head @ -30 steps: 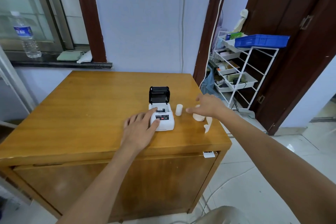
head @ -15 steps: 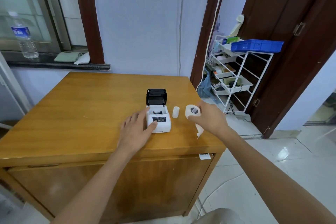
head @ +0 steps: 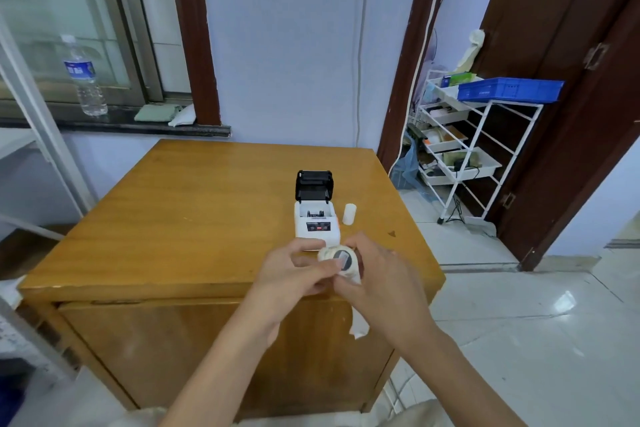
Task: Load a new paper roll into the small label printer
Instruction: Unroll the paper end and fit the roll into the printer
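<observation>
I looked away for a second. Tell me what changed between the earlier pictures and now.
The left hand came off the small white label printer and joined the right hand, which lifted the white paper roll off the wooden table and brought it nearer; both now hold it, its loose tail hanging down. The printer, black lid open, and the small white cylinder stayed put.

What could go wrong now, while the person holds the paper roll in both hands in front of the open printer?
1. A loose paper tail hangs below the paper roll; it may unwind further or catch on the table edge.
2. Neither the left hand nor the right hand steadies the printer, so pushing the roll in might shift it.
3. The small white cylinder stands beside the printer and could be knocked over.
</observation>
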### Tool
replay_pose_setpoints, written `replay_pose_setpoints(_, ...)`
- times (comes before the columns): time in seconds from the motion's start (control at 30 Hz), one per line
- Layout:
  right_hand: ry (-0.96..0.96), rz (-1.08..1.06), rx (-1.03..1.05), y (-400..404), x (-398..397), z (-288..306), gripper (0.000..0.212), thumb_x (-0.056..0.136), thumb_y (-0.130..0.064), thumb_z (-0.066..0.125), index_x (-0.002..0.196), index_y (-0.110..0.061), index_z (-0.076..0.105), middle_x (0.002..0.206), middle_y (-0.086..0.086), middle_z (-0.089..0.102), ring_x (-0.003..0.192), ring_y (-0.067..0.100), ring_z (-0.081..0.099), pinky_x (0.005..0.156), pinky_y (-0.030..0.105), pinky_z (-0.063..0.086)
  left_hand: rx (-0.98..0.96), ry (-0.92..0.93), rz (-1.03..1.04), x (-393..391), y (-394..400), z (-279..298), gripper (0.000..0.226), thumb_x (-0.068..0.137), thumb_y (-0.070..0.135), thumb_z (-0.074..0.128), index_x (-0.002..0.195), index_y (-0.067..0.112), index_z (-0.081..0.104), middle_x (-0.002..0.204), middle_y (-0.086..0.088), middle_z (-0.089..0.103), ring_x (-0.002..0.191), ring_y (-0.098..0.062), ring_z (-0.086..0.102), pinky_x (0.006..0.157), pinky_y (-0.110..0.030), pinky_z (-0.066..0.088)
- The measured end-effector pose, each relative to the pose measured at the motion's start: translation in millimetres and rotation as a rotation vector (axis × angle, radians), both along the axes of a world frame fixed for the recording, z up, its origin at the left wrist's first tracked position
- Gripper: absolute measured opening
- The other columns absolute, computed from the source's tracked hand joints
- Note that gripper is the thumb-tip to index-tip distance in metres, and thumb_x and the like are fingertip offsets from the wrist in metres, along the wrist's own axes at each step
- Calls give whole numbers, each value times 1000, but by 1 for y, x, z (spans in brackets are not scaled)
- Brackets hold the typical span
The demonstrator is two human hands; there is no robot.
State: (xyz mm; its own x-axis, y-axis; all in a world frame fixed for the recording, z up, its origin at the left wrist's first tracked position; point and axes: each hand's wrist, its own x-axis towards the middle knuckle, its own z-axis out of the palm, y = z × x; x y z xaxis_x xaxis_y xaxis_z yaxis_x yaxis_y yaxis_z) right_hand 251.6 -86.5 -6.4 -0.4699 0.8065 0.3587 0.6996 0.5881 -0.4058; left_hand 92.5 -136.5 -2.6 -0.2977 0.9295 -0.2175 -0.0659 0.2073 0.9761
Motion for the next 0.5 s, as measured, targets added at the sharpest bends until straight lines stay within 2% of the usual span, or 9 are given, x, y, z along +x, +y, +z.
replay_pose_setpoints(0.07, -19, 5, 20, -4, -1, -3, 33, 91, -57, 64, 116, -40, 52, 93, -20, 67, 75, 5, 62, 58, 22, 46, 12, -58, 55, 1, -6, -4, 45, 78, 20, 90, 119, 22, 70, 97, -8, 83, 93, -22, 80, 90, -37, 63)
replay_pose_setpoints(0.13, 1, 14, -11, -7, -1, -5, 37, 90, -60, 66, 118, -41, 52, 88, -20, 65, 78, 5, 63, 62, 28, 52, 24, -131, 95, -2, -12, -5, 47, 78, 19, 89, 120, 20, 69, 97, -9, 83, 93, -23, 81, 92, -39, 62)
replay_pose_setpoints(0.23, 65, -14, -53, -9, 3, -8, 14, 96, -49, 65, 98, -37, 60, 82, -16, 66, 78, 5, 63, 67, 34, 56, 62, -205, 151, -8, -18, -5, 49, 79, 23, 88, 123, 20, 67, 99, -10, 83, 95, -23, 80, 96, -42, 61)
replay_pose_setpoints(0.33, 97, -48, -65, -12, 10, -9, 20, 98, -38, 65, 80, -33, 58, 83, -15, 65, 79, 5, 64, 68, 27, 52, 135, -250, 276, -13, -22, -3, 49, 82, 24, 86, 126, 19, 64, 97, -10, 84, 95, -22, 80, 94, -40, 60)
replay_pose_setpoints(0.4, 128, -35, -79, -17, 14, -10, 21, 97, -39, 67, 78, -33, 58, 94, -17, 63, 85, 3, 63, 66, 19, 47, 180, -288, 333, -13, -23, -2, 50, 82, 23, 86, 126, 19, 62, 96, -11, 84, 96, -23, 80, 93, -39, 59)
replay_pose_setpoints(0.43, 144, -4, -83, -20, 15, -11, 21, 96, -39, 68, 78, -33, 59, 103, -20, 62, 95, 0, 63, 68, 15, 45, 196, -307, 345, -12, -23, -2, 50, 82, 23, 86, 125, 19, 61, 96, -11, 84, 96, -23, 80, 92, -39, 59)
replay_pose_setpoints(0.5, 214, 122, -128, -25, 16, -12, 18, 98, -36, 68, 81, -32, 64, 128, -26, 58, 125, -5, 55, 86, 12, 42, 212, -360, 346, -6, -23, -2, 49, 82, 22, 86, 124, 18, 61, 97, -12, 84, 95, -24, 80, 92, -39, 59)
